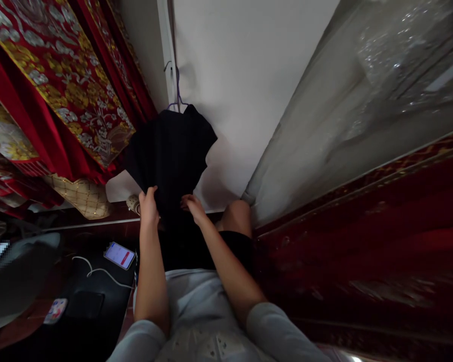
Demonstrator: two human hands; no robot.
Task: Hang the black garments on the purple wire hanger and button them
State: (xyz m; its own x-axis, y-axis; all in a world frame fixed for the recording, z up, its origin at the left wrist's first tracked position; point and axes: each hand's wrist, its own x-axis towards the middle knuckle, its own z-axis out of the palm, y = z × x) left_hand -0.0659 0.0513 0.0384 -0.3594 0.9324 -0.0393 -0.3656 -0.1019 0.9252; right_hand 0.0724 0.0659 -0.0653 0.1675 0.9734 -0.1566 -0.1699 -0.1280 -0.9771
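A black shirt hangs in front of me on a thin purple hanger, whose hook is up by a white vertical strip on the wall. At the shirt's lower left edge, my left hand is closed on the cloth with the thumb up. My right hand pinches the lower right edge between bent fingers. Between the two hands the dark cloth drops toward my lap, where its lower end blends with my dark shorts.
Red embroidered cloths hang at the left. A lit phone and a white cable lie on a black seat. Plastic-wrapped material and red fabric fill the right side. A beige shoe is by the wall.
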